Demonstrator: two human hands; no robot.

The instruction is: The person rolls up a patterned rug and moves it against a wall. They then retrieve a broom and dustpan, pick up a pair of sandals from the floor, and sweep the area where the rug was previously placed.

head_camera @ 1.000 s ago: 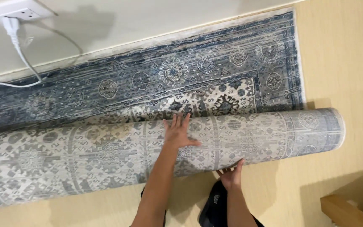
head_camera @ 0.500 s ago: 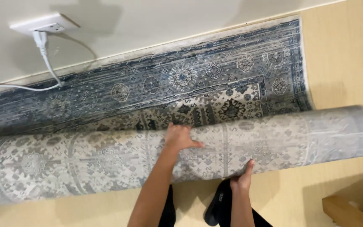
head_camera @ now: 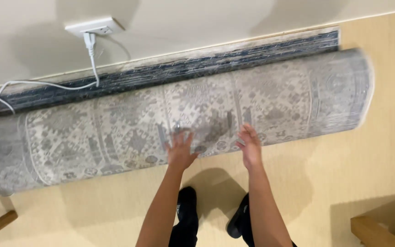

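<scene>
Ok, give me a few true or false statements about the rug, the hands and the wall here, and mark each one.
1. The patterned rug is almost fully rolled up. True.
2. Both hands are at the roll, the left hand and the right hand. True.
3. The wall outlet has nothing plugged in. False: a white plug and white cable hang from it.
4. The floor is dark tile. False: it is pale yellowish and smooth.
5. The rolled rug lies close to the wall. True.
</scene>
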